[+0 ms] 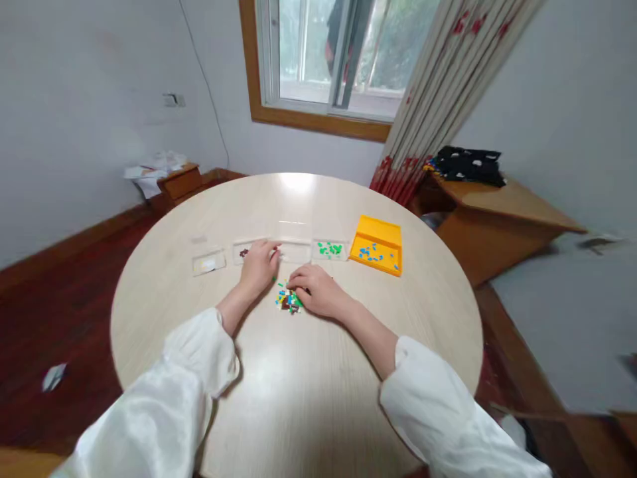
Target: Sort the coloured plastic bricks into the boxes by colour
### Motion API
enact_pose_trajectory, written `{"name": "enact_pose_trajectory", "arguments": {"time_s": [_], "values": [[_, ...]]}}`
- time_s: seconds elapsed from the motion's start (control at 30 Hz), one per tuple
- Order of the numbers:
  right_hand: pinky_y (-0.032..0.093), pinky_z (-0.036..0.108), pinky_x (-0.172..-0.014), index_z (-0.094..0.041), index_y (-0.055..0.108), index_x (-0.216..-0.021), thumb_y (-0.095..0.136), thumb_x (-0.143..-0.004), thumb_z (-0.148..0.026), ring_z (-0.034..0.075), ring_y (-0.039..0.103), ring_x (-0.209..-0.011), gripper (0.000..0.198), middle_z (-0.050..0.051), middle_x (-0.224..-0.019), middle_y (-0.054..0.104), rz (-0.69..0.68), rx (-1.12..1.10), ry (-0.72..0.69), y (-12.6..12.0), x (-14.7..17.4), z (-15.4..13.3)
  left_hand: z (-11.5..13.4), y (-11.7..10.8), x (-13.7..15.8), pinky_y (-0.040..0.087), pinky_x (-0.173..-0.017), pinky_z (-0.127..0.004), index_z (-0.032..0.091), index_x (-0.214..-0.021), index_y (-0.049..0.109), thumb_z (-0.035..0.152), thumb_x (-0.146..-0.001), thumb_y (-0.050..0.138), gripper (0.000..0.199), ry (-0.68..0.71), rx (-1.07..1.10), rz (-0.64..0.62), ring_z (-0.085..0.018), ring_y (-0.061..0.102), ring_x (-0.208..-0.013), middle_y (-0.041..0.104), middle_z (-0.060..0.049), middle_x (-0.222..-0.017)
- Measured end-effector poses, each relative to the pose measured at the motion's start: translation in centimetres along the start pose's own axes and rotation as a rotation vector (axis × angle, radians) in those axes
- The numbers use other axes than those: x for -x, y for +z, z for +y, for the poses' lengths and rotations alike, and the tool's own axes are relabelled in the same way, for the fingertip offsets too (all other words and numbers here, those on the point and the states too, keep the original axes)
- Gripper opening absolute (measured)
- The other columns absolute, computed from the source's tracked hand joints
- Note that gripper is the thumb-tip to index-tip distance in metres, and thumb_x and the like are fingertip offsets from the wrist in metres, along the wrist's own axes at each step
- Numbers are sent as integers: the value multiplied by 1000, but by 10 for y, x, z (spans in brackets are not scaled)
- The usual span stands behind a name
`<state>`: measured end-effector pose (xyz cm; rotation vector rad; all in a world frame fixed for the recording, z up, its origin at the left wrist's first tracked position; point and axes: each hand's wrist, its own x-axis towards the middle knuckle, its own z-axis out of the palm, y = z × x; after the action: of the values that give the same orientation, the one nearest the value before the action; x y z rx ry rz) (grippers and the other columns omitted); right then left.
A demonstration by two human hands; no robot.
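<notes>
My left hand (259,267) hovers at the front edge of the clear boxes, between the one with dark brown pieces (243,253) and an empty-looking clear box (297,252). Its thumb and index finger are slightly apart, with nothing visible between them. On the table, a loose pile of small toy bricks (288,300) mixes brown, blue, green, yellow and white. My right hand (318,291) rests at the pile's right side, fingers curled down over it. Thumb and fingertips close in on the bricks; whatever they hold is too small to make out.
Green pieces (330,249) lie in a clear box right of centre. An open yellow case (376,265) holds blue pieces. At left is a small clear box (209,263) with pale contents. The round table (298,398) stands before a window; a wooden cabinet (502,226) is at right.
</notes>
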<state>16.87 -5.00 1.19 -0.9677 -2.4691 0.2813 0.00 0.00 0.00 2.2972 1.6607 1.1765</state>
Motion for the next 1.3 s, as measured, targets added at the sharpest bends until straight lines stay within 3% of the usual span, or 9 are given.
{"name": "enact_pose_trajectory", "arguments": {"time_s": [0.23, 0.37, 0.6, 0.73, 0.9, 1.17, 1.3], "values": [[42, 34, -84, -14, 69, -85, 49, -79, -2, 18, 55, -91, 24, 8, -91, 68, 34, 29, 45, 2, 2, 9, 8, -23, 1, 44, -75, -31, 15, -78, 63, 22, -81, 43, 21, 160, -82, -84, -19, 57, -80, 63, -9, -81], [41, 34, -83, -14, 69, -86, 49, -79, 0, 18, 55, -91, 25, 8, -90, 68, 58, 40, 72, 3, 2, 13, 17, -40, 1, 42, -70, -30, 16, -74, 62, 21, -77, 43, 20, 113, -197, -108, -19, 57, -76, 63, -8, -80], [39, 33, -80, -14, 69, -87, 53, -82, -9, 20, 54, -88, 17, 8, -89, 67, 157, 131, 183, 1, 2, 13, 22, -58, -2, 40, -66, -29, 17, -75, 65, 23, -71, 45, 22, 45, -201, -474, -20, 59, -75, 67, -8, -81], [37, 35, -79, -15, 69, -83, 60, -82, -20, 21, 53, -88, 11, 8, -89, 67, 114, 156, 245, -1, 0, 8, 16, -59, -2, 41, -67, -28, 16, -78, 68, 20, -69, 44, 26, 18, -152, -574, -20, 60, -75, 69, -9, -82], [36, 33, -79, -15, 68, -78, 58, -82, -14, 20, 53, -88, 10, 7, -88, 66, 61, 163, 245, -2, -1, 6, 5, -55, -2, 41, -64, -26, 16, -85, 68, 22, -67, 47, 28, 39, -81, -711, -17, 58, -67, 68, -6, -77], [38, 29, -74, -15, 62, -78, 56, -80, -12, 17, 57, -79, 7, 6, -81, 66, 129, 109, 278, -4, 3, 9, 2, -52, -2, 36, -57, -24, 16, -70, 61, 22, -69, 44, 18, 65, 44, -769, -13, 50, -59, 59, -1, -63], [41, 27, -71, -18, 60, -75, 52, -77, -9, 16, 58, -75, 12, 3, -77, 65, 249, 30, 309, -13, 8, 20, 5, -51, -2, 35, -57, -23, 15, -69, 59, 19, -68, 44, 15, 27, 56, -705, -13, 48, -57, 57, -1, -60]]}}
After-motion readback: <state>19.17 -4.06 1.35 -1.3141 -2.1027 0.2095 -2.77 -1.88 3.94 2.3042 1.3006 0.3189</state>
